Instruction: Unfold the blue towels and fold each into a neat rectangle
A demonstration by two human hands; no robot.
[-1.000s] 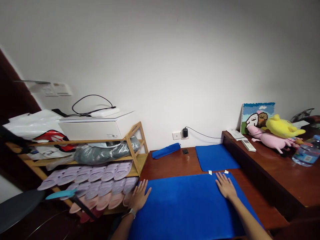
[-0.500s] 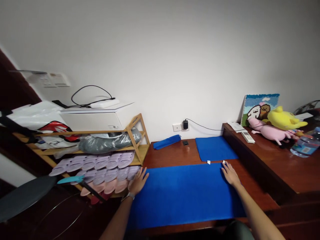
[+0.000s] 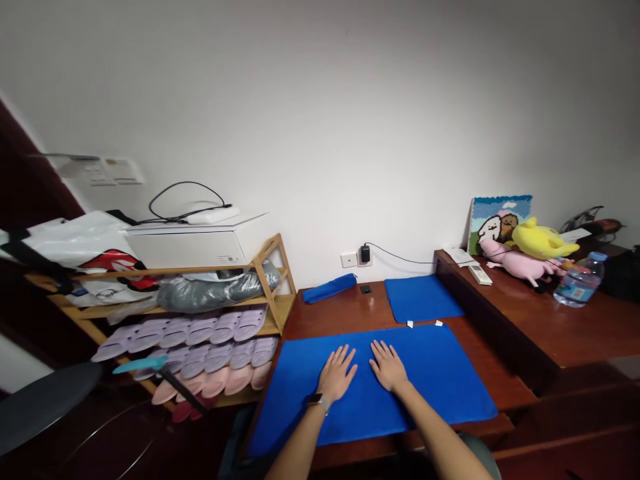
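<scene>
A large blue cloth (image 3: 440, 380) lies spread flat on the low dark wooden table (image 3: 340, 317). My left hand (image 3: 336, 373) rests palm down on the cloth's middle, fingers apart. My right hand (image 3: 387, 365) lies flat just beside it, also with fingers spread. Neither hand holds anything. Two small white tags (image 3: 424, 324) show at the cloth's far edge. A smaller folded blue cloth (image 3: 423, 298) sits behind it, and a rolled blue cloth (image 3: 330, 288) lies near the wall.
A bamboo rack (image 3: 270, 293) at left holds several lilac and pink slippers (image 3: 210, 337), bags and a white box (image 3: 193, 243). A higher wooden desk (image 3: 550, 313) at right carries plush toys (image 3: 535, 248), a remote (image 3: 479, 272) and a water bottle (image 3: 580, 280). A wall socket with charger (image 3: 365, 253) sits behind.
Both hands have slid inward from the cloth's left and right edges to its middle, side by side. The camera has tilted slightly, showing more of the cloth's near edge.
</scene>
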